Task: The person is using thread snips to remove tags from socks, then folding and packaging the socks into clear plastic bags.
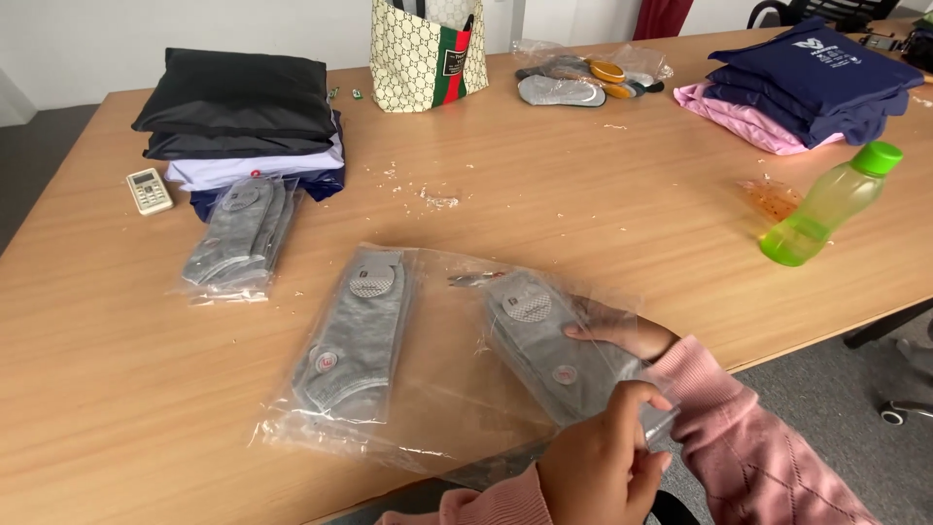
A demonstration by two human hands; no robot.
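Left hand (598, 457) pinches near end of grey sock pack (559, 350) in clear plastic at bench (603, 194) front edge, right hand (622, 331) gripping its far side; second sock pack (355, 335) lies just left.

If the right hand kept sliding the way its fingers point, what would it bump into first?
The right hand points leftward, so it would probably first meet the grey sock pair inside the clear bag it reaches into; beyond lies the second sock pair.

Bare tabletop (583, 185) mid-table — green bottle (831, 202) right, bagged socks (238, 236) left.
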